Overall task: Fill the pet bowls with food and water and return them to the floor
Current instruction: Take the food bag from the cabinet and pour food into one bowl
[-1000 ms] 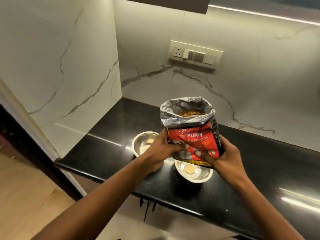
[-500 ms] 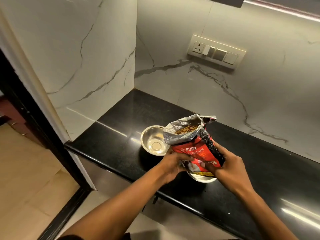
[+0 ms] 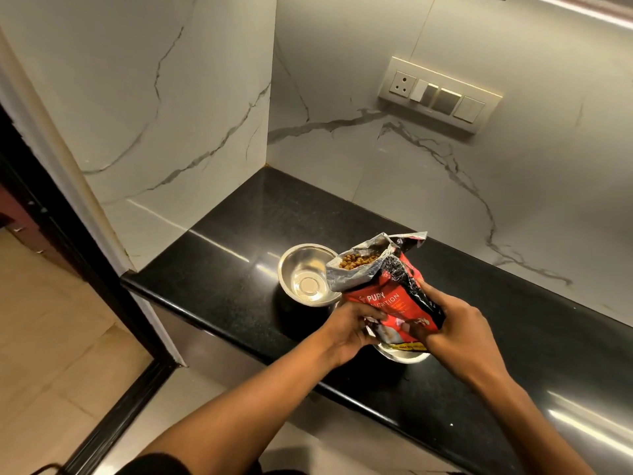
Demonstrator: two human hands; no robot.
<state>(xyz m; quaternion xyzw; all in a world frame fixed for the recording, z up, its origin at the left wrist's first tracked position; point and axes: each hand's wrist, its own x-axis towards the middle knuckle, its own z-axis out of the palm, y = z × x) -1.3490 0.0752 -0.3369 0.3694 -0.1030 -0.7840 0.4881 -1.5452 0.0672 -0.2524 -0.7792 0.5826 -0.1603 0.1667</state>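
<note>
A red and black puppy food bag [image 3: 387, 286] with a silver lining is held over the black counter [image 3: 219, 269], tilted to the left. Brown kibble shows in its open mouth, which hangs over the rim of an empty steel bowl [image 3: 305, 275]. My left hand [image 3: 349, 329] grips the bag's lower front. My right hand [image 3: 452, 323] grips its lower right side. A second steel bowl [image 3: 400, 354] sits under the bag and hands, mostly hidden.
White marble walls close the counter at the back and the left. A switch plate [image 3: 440, 94] is on the back wall. The counter's front edge runs diagonally; tiled floor [image 3: 51, 337] and a dark door frame [image 3: 61, 241] lie to the left.
The bag has tipped from upright to leaning left, so its mouth now reaches over the far bowl. The camera view has shifted right and down.
</note>
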